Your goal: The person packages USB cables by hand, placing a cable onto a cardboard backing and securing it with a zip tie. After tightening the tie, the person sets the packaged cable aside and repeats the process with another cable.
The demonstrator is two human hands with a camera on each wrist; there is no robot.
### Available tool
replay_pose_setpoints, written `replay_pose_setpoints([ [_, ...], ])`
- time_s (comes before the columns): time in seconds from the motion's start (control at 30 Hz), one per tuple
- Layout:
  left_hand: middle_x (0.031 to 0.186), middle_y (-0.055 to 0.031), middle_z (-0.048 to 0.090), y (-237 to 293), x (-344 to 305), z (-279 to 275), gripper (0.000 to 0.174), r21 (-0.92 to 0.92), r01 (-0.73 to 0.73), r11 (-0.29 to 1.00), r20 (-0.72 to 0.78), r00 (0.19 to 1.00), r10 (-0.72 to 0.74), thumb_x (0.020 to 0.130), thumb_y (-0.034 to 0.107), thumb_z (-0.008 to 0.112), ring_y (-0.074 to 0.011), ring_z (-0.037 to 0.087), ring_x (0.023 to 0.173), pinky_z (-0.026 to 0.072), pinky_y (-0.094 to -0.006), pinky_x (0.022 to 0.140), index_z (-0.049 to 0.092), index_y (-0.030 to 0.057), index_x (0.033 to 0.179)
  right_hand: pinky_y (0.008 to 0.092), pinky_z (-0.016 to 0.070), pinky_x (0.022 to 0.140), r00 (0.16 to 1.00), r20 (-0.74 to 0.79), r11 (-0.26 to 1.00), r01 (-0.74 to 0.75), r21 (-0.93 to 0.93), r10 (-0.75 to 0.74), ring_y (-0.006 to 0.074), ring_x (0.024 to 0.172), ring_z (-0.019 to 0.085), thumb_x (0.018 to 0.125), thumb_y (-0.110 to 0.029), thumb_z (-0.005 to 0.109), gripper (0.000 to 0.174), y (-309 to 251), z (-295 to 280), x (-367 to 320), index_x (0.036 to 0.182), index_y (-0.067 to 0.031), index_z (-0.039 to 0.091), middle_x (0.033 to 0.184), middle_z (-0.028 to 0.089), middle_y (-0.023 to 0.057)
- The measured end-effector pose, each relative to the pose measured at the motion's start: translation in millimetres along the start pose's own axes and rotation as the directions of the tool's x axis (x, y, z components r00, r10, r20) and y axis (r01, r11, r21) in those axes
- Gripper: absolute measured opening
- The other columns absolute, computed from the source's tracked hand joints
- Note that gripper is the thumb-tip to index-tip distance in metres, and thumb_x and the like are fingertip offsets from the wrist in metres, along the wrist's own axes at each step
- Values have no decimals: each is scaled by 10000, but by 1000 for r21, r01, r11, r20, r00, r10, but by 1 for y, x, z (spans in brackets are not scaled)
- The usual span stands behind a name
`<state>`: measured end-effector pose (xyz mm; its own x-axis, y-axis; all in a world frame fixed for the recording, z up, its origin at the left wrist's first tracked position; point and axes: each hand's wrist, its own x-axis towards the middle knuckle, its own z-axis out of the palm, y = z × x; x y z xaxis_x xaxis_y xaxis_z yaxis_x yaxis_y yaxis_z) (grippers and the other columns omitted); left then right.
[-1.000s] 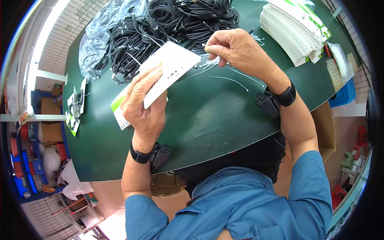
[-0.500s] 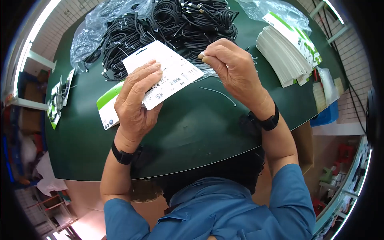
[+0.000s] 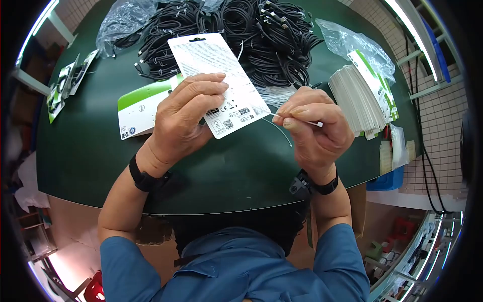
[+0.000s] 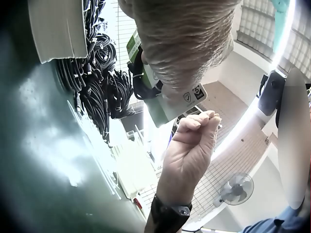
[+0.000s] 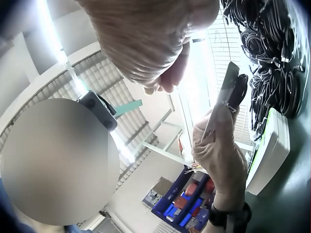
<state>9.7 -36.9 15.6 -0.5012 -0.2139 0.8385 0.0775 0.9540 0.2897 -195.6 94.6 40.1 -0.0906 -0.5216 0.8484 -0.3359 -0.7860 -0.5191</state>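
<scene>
My left hand [image 3: 176, 113] grips a white printed packaging card [image 3: 234, 90], thumb hidden behind it and fingers across its printed face. On the card's other side, a coiled black cable [image 5: 238, 90] shows in the right wrist view. At the card's lower right corner, my right hand [image 3: 322, 133] pinches a thin white cable tie [image 3: 319, 124] between thumb and fingers. The left wrist view has those right fingertips [image 4: 210, 116] right beside the card edge. Behind the card lie loose white cable ties [image 3: 275, 96], and a single one [image 3: 283, 132] curves on the green table [image 3: 226, 171].
A big heap of bundled black cables [image 3: 282, 50] covers the back. Green-and-white cards [image 3: 141, 113] lie left of my left hand; a tall card stack [image 3: 354, 100] stands right. Carded cables [image 3: 63, 88] sit far left, clear plastic bags [image 3: 357, 48] at the back.
My right hand has come down to the card's lower right corner with the cable tie. The printed card is turned more upright and faces the head camera more. The head view has shifted.
</scene>
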Motion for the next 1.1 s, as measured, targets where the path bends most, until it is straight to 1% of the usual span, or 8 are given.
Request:
replay_pose_setpoints([
  [0.1, 1070, -117, 745, -2, -2, 0, 324, -1, -21, 1000, -1, 1000, 21, 699, -39, 869, -332, 734, 1122, 620, -397, 910, 656, 17, 937, 316, 559, 674, 996, 85, 997, 24, -73, -18, 222, 774, 707, 877, 123, 744, 226, -2, 3, 1, 1035, -4, 646, 919, 702, 170],
  [0.13, 1069, -117, 745, -3, -2, 0, 323, -3, -33, 999, -2, 999, 33, 698, -50, 862, -332, 735, 1119, 622, -396, 904, 654, 16, 936, 316, 559, 674, 996, 86, 997, 25, -71, -18, 222, 774, 707, 877, 123, 744, 226, -2, 3, 1, 1035, -4, 646, 919, 702, 170],
  [0.53, 1059, -125, 742, -3, -1, 0, 317, -9, -50, 999, -11, 999, 50, 697, -68, 846, -335, 739, 1102, 628, -390, 889, 651, 4, 937, 341, 595, 712, 992, 115, 990, -29, -138, 45, 239, 800, 724, 851, 104, 795, 258, -3, 2, 0, 1036, -7, 654, 916, 730, 159],
  [0.67, 1057, -127, 743, 0, -1, 0, 310, -27, -53, 998, 0, 999, 53, 698, -66, 843, -336, 743, 1091, 631, -388, 879, 655, 4, 935, 338, 592, 721, 992, 120, 993, -30, -115, 44, 233, 837, 730, 826, 82, 826, 257, 0, 6, 1, 1019, -15, 686, 928, 745, 147],
  [0.8, 1055, -127, 743, 3, 0, -2, 311, -21, -59, 998, -4, 998, 59, 691, -62, 846, -338, 747, 1073, 632, -391, 878, 658, 4, 930, 321, 575, 716, 973, 218, 979, -35, -201, 80, 215, 860, 726, 789, 53, 862, 257, 1, 7, 3, 991, -34, 730, 935, 751, 128],
  [0.97, 1014, -109, 749, 10, 1, -4, 268, -16, -49, 999, -22, 999, 49, 727, -25, 830, -313, 752, 1061, 632, -368, 849, 672, 13, 940, 306, 552, 714, 957, 236, 972, -123, -200, 170, 193, 847, 706, 755, 22, 892, 241, -2, 5, 5, 949, -48, 768, 909, 747, 107],
  [1.07, 980, -93, 761, 21, -1, -14, 225, 179, -104, 978, 84, 992, 90, 781, 37, 801, -285, 763, 1020, 626, -364, 832, 694, 29, 979, 300, 543, 712, 944, 250, 969, -177, -170, 216, 187, 832, 696, 745, 18, 899, 239, -6, 0, 8, 936, -46, 772, 894, 742, 99],
  [1.1, 980, -93, 761, 25, 0, -17, 225, 178, -104, 979, 84, 992, 90, 781, 37, 801, -285, 763, 1020, 626, -364, 832, 694, 29, 979, 298, 538, 711, 929, 267, 965, -228, -129, 255, 183, 828, 692, 739, 14, 904, 240, -6, -3, 9, 932, -44, 773, 889, 741, 95],
])
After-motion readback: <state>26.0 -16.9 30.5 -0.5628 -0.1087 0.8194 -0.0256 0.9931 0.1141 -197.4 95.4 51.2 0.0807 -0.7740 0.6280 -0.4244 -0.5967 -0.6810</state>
